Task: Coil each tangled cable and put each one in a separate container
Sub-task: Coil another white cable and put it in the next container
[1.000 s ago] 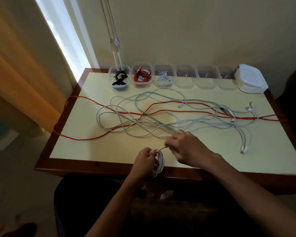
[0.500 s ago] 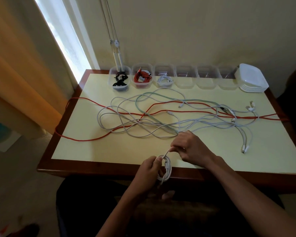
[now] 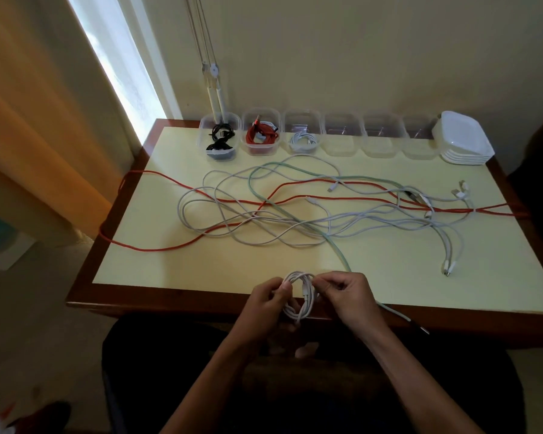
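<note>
Head view: both hands at near edge of cream-topped wooden desk (image 3: 176, 267). Left hand (image 3: 268, 303) grips small white coiled cable (image 3: 298, 297), fingers curled thru the loops; right hand (image 3: 348, 292) pinches coil's right side. Tangle of white, red and pale-green loose cables (image 3: 264, 214) mid-desk. Row of clear plastic containers (image 3: 342, 134) along far edge — three at left end hold coils. Stack of white lids (image 3: 463, 142) at far right corner.

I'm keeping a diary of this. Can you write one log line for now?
step: coiling | both hands grip coiled white cable | clear plastic containers: three filled, three empty
</note>
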`<action>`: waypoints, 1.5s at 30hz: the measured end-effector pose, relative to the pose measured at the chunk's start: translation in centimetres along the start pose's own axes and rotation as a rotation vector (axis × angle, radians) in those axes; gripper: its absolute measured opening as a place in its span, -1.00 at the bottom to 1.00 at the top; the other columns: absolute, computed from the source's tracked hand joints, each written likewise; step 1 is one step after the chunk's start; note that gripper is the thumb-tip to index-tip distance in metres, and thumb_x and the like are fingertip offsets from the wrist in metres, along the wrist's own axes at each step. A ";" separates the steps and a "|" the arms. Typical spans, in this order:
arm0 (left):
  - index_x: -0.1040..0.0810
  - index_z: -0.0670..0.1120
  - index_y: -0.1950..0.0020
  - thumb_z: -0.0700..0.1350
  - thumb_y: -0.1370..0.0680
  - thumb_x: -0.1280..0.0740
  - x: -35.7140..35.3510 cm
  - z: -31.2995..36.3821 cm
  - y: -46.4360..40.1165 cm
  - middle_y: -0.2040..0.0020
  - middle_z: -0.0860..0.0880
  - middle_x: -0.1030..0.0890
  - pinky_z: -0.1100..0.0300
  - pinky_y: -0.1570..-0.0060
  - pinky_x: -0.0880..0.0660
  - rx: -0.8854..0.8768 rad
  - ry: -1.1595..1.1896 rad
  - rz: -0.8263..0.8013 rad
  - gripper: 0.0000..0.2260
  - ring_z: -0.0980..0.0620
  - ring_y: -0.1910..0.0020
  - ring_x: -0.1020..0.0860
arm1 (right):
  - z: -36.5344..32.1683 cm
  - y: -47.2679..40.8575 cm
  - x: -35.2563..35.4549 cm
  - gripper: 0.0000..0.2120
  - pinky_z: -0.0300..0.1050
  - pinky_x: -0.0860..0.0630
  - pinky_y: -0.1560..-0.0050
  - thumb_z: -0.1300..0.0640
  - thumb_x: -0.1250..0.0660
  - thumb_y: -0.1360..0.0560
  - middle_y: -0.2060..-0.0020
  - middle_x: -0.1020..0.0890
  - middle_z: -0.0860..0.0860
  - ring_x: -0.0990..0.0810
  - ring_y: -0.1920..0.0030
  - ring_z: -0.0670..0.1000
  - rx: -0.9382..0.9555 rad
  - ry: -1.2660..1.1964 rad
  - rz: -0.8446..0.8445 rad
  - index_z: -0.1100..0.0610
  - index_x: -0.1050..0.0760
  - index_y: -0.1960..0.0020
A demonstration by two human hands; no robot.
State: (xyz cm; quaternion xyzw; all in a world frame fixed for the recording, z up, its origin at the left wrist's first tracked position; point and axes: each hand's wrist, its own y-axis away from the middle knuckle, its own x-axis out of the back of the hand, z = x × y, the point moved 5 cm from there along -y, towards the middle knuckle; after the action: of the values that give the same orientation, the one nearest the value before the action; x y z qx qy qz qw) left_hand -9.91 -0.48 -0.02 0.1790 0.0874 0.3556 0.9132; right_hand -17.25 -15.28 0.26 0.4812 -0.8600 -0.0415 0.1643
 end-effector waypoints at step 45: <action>-0.65 -0.20 0.12 -0.15 -0.65 -0.23 0.5 -0.7 -1.6 0.30 -0.08 -0.63 0.20 0.31 -0.44 -0.185 -0.130 0.070 -0.74 0.07 0.33 -0.56 | 0.9 4.3 -3.7 -0.64 0.11 -0.52 -0.01 0.09 -0.40 -0.43 0.03 -0.62 0.31 -0.57 -0.01 0.25 -0.509 -0.799 0.036 0.33 -0.52 -0.09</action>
State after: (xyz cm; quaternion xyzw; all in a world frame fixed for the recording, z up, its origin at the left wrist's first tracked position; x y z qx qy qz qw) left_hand -8.74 -1.04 -1.34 0.1195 -0.0113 0.3813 0.9166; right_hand -19.27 -9.97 -0.52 0.3570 -0.8267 -0.4299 -0.0661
